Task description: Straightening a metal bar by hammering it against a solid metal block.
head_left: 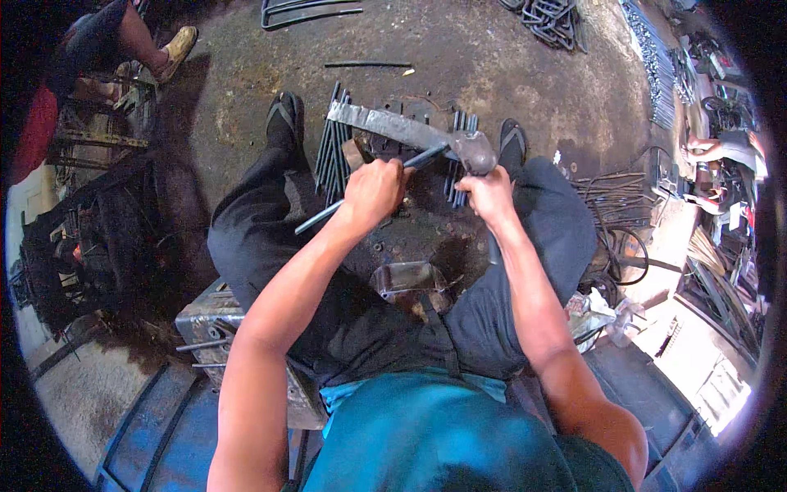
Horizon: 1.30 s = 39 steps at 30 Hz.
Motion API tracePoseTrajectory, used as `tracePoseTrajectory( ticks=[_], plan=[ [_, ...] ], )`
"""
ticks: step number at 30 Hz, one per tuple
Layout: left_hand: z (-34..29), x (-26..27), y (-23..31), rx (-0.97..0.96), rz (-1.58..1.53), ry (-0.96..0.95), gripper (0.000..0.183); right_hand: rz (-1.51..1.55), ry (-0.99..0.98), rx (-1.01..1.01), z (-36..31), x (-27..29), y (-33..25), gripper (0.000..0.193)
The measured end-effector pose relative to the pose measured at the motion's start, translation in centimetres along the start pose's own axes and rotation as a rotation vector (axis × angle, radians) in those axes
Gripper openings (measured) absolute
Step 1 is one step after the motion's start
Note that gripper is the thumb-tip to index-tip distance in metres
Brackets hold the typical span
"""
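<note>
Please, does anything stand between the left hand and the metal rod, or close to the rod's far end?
The left hand is closed around the metal rod, with nothing visible between them. At the rod's far end, the grey tool held in the right hand overlaps it in view; whether they touch, I cannot tell.

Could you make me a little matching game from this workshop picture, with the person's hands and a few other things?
Column one:
1. Left hand
2. Teal-clad wearer's right hand
3. Trousers
4. Lone dark rod

Column two:
A. Gripping a hammer
B. Lying on the floor
C. Closed around a slim metal rod
D. Dark, almost black

Pairs: 1-C, 2-A, 3-D, 4-B
</note>
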<state>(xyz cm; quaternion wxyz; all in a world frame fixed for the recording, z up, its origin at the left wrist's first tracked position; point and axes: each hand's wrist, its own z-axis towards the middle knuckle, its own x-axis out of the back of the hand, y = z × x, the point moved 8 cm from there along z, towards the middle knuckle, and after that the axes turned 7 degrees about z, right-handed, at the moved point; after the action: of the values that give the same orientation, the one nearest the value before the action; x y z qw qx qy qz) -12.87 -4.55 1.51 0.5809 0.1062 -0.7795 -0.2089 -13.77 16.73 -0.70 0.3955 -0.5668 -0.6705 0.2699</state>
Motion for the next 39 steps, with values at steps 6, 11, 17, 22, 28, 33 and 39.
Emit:
tracePoseTrajectory(
  ticks=[6, 11, 17, 22, 28, 33, 39],
  plan=[
    [-0.5, 0.4, -0.1, 0.006, 0.067, 0.034, 0.041, 0.339, -0.174, -0.053, -2.5, -1.2, -2.4, 0.016],
    [-0.3, -0.2, 0.2, -0.018, 0.031, 0.052, 0.04, -0.081, -0.039, 0.076, -0.8, -1.3, -1.3, 0.019],
    [-0.4, 0.4, 0.1, 0.008, 0.032, 0.026, 0.04, 0.305, -0.233, 0.089, -3.2, -2.1, -3.9, 0.013],
    [-0.4, -0.1, 0.8, -0.01, -0.001, 0.037, 0.04, -0.08, -0.015, 0.093, -0.8, -0.8, -1.4, 0.012],
    [-0.4, 0.4, 0.4, 0.005, 0.013, 0.049, 0.038, 0.33, -0.115, -0.103, -2.5, 0.0, -2.6, 0.017],
    [-0.7, 0.3, 1.3, -0.005, 0.021, 0.051, 0.037, 0.372, -0.206, -0.13, -2.1, -0.7, -0.9, 0.014],
    [-1.1, 0.6, 0.4, 0.044, 0.003, 0.054, 0.037, 0.193, -0.065, -0.047, -2.3, -0.4, -2.0, 0.014]
  ],
)
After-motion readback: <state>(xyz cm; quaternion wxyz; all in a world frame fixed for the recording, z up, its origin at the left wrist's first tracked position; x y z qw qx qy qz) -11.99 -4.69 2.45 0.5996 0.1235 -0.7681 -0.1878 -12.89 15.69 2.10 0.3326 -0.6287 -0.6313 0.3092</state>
